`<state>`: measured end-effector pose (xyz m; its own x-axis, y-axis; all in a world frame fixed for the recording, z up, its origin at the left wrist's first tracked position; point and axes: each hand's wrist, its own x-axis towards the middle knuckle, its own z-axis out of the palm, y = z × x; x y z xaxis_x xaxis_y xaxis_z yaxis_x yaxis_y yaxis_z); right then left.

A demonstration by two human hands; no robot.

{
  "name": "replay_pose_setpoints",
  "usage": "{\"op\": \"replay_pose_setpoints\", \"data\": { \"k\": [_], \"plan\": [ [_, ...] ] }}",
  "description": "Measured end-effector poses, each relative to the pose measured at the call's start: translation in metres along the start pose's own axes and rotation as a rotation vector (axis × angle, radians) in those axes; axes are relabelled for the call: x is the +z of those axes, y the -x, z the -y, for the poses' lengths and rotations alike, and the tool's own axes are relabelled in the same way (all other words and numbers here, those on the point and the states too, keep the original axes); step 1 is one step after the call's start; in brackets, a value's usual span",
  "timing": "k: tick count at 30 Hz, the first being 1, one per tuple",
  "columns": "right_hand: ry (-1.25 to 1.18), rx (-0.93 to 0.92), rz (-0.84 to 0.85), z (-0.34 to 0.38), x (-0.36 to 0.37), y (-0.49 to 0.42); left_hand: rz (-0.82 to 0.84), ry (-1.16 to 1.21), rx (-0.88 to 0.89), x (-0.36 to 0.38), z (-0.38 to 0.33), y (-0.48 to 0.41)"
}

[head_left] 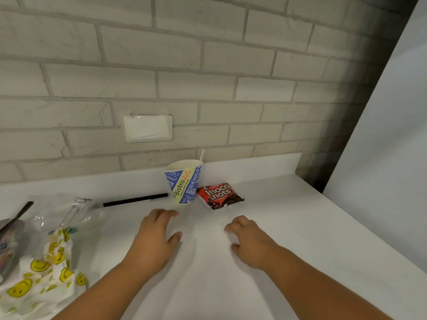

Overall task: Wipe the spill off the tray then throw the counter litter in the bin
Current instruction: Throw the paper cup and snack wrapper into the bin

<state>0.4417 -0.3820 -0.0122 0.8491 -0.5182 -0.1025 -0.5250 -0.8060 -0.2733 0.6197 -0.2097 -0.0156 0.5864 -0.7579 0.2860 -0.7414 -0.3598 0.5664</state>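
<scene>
Two prints — Bistro cup (183, 183), Choco packet (219, 195).

1. A paper cup (183, 182), printed in blue, yellow and white with "Bistro deli", is standing upright near the back edge of the worktop (288, 227), with a white straw (201, 154) leaning out of it on the right.
2. A red and brown "Choco shots" wrapper (219, 195) is lying flat just right of the cup, almost touching its base.
3. A thin black stick (136, 200) is lying along the back edge, its right end pointing at the cup.
4. A piece of clear crumpled plastic (67, 211) is lying at the stick's left end.
5. A crumpled white napkin (44, 273) with yellow smiley faces is sitting near the front left corner, below the plastic.
</scene>
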Motion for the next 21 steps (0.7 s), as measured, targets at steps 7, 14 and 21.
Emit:
{"op": "replay_pose_setpoints", "data": {
  "k": [7,14,21],
  "plan": [
    [0.146,0.051,-0.117,0.002,-0.012,-0.066,-0.184,0.109,-0.069,-0.007,-0.014,-0.081],
    [0.25,0.066,0.023,0.008,-0.012,-0.092,-0.082,0.053,-0.067,-0.008,-0.001,-0.11],
    [0.27,0.119,0.055,0.009,0.001,-0.086,-0.164,0.095,-0.039,-0.011,0.001,-0.102]
  ]
}}
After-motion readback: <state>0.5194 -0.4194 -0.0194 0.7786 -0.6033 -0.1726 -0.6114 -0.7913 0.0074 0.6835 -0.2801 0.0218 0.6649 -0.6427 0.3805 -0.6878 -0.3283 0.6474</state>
